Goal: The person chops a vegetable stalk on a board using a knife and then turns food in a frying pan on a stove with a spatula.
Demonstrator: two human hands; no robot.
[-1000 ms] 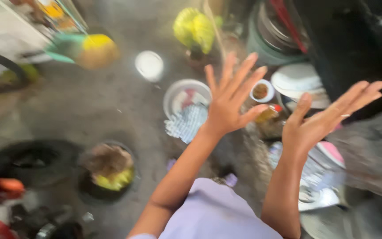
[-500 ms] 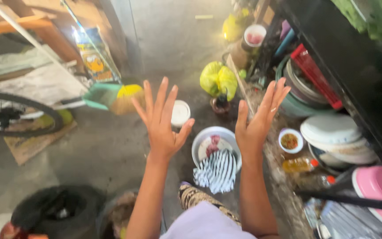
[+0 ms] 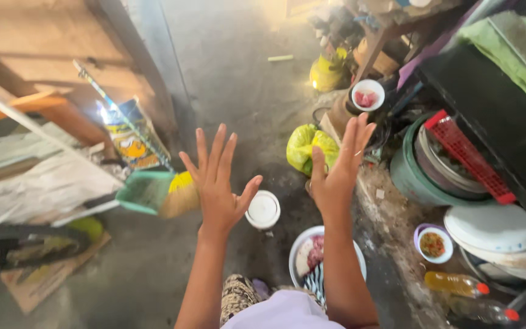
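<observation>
Both palms up and empty, left hand [image 3: 219, 186] and right hand [image 3: 336, 170] with fingers spread wide, holding nothing; nearest items are white lid [image 3: 263, 210] between them and bowl [image 3: 302, 256] below, so lower slowly, clear of the bowl.

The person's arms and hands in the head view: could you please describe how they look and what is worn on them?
Both forearms are bare, slim and uncovered up to the elbows, with no watch, bracelet or glove visible. The left hand and right hand are bare too; whether there is a ring cannot be told. A pale lilac garment shows at the bottom edge, its sleeves not reaching the forearms.
</observation>
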